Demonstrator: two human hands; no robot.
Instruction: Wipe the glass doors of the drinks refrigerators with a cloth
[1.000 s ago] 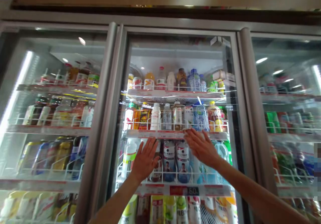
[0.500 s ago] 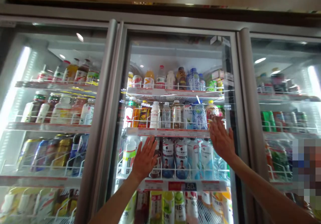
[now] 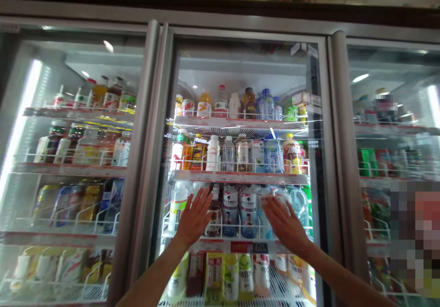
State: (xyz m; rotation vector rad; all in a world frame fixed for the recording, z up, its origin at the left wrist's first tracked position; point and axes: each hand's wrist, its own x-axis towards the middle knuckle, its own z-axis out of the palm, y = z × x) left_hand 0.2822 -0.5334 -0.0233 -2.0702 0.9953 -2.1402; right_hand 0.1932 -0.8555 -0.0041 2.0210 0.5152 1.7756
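Note:
My left hand point(image 3: 194, 219) is raised before the middle glass door point(image 3: 247, 55) of a drinks fridge, fingers stretched out and holding nothing. To its right, my right hand point(image 3: 286, 227) is also empty, with its fingers extended and slightly blurred. Whether either palm touches the glass I cannot tell. Between the hands, blue-and-white labelled bottles point(image 3: 230, 211) stand on the third shelf behind the door. A dark-labelled bottle point(image 3: 213, 217) shows beside my left fingers. My right hand partly hides pale blue bottles on that same shelf.
Metal door posts point(image 3: 142, 160) flank the middle door on the left and on the right point(image 3: 343, 160). Shelves of bottles and cans fill the left cabinet point(image 3: 79, 146) and the right one. A blurred-out patch point(image 3: 415, 238) covers something at the lower right.
My right hand has moved left and down, from the door's right side towards the middle bottles. My left hand has barely shifted. The view has tilted slightly.

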